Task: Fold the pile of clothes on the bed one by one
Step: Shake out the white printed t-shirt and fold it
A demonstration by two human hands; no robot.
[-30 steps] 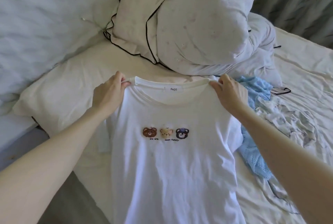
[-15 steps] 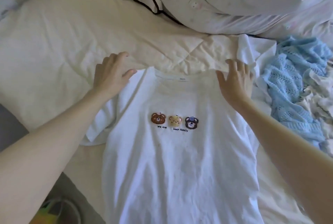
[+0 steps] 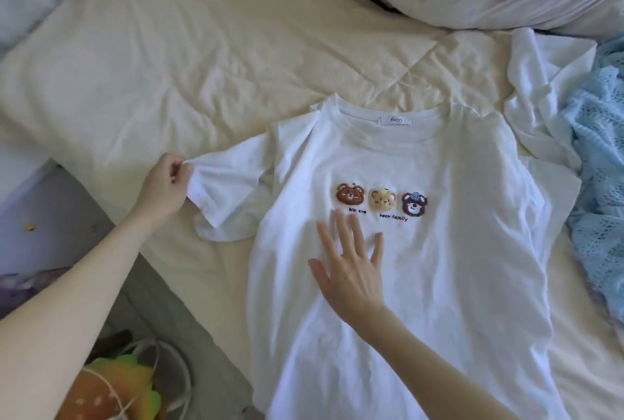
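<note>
Clothes still to fold lie off beyond my right hand (image 3: pixel 351 271): a blue knit (image 3: pixel 597 163) and a rumpled white garment (image 3: pixel 540 82) heaped on the cream bedding (image 3: pixel 202 58). Under that hand the white T-shirt (image 3: pixel 439 284) lies face up and flat, its collar away from my fingertips, its three bear patches (image 3: pixel 381 199) just ahead of them. A second ago both hands held it up by the shoulders; now it is laid down, so I judge spreading is nearly done and folding can begin. My right hand rests flat on the chest, fingers straight and spread. My left hand (image 3: pixel 165 186) pinches the hem of the near sleeve (image 3: pixel 229 190), thumb and fingers closed on it, drawing it outward.
</note>
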